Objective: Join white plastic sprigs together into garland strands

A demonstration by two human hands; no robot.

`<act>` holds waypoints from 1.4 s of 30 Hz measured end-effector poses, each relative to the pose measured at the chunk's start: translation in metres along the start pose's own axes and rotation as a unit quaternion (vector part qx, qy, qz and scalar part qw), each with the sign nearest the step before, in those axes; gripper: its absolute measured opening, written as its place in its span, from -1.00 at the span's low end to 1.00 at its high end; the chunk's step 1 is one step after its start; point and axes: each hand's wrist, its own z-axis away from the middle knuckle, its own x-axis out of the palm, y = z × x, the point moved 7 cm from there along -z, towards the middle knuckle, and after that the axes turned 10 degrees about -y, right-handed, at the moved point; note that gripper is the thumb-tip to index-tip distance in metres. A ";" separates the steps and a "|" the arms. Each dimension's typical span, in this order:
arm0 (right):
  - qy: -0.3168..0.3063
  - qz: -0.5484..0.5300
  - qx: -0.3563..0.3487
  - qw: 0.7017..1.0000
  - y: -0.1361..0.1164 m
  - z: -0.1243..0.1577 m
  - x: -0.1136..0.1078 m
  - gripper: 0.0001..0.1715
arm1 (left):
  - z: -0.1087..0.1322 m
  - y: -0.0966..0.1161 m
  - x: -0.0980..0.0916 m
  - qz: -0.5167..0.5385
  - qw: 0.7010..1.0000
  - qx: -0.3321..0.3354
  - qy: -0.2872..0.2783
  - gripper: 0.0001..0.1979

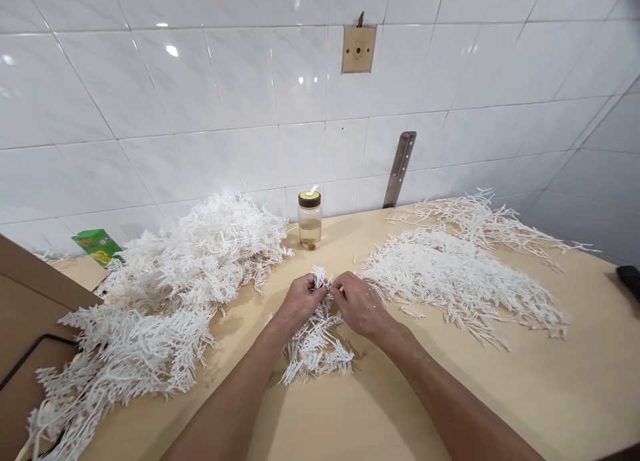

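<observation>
Near the middle of the table, my left hand (300, 301) is closed on a small white branching plastic sprig (319, 274) whose tip sticks up above the fingers. My right hand (357, 302) is closed in a pinch at the right side of the same sprig, its fingertips close to those of the left. Under and between both hands lies a small heap of white sprigs (317, 354). A large pile of white branched sprigs (200, 268) rises to the left. Off to the right spreads a flatter heap of white pieces (460, 281).
Thin bare white stems (485, 221) lie at the back right. A lidded jar of liquid (311, 228) stands behind my hands. A green box (97, 246) and a cardboard box (35, 321) are on the left. A metal bracket (400, 169) leans on the tiled wall (225, 88). A dark object (629, 280) sits far right.
</observation>
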 end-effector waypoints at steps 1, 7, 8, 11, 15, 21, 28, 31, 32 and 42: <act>0.005 0.007 -0.002 1.000 0.000 0.000 0.000 -0.79 | -0.001 -0.002 -0.001 -0.016 1.000 -0.005 0.003 -0.77; 0.048 -0.029 -0.030 0.998 0.000 0.002 -0.006 -0.84 | -0.003 -0.009 0.000 -0.029 0.999 -0.021 -0.002 -0.64; 0.050 -0.033 -0.030 0.998 0.001 0.002 -0.007 -0.85 | -0.003 -0.008 0.000 -0.022 1.000 -0.015 -0.001 -0.63; 0.042 -0.036 -0.030 0.998 0.002 0.001 -0.006 -0.85 | -0.002 -0.005 0.000 -0.021 1.000 -0.001 0.008 -0.63; 0.032 -0.034 -0.038 0.998 -0.002 0.003 -0.004 -0.84 | -0.003 -0.003 -0.004 -0.065 0.997 0.008 0.029 -0.62; 0.012 -0.023 -0.028 0.999 0.000 0.004 0.007 -0.78 | -0.002 0.003 -0.002 -0.201 0.977 0.037 0.054 -0.73; -0.009 -0.076 -0.051 0.996 -0.022 0.010 0.003 -0.77 | -0.001 0.001 -0.004 -0.241 0.965 0.030 0.101 -0.73; 0.001 -0.135 -0.041 0.990 -0.024 0.010 -0.012 -0.81 | -0.002 -0.006 -0.013 -0.157 0.982 0.021 0.103 -0.69; 0.016 -0.144 -0.020 0.989 -0.018 0.009 -0.018 -0.81 | -0.003 -0.008 -0.015 -0.111 0.989 0.018 0.096 -0.67; 0.138 0.042 0.167 0.975 0.071 0.008 -0.060 -0.83 | 0.000 -0.016 -0.014 0.057 0.997 -0.011 0.048 -0.57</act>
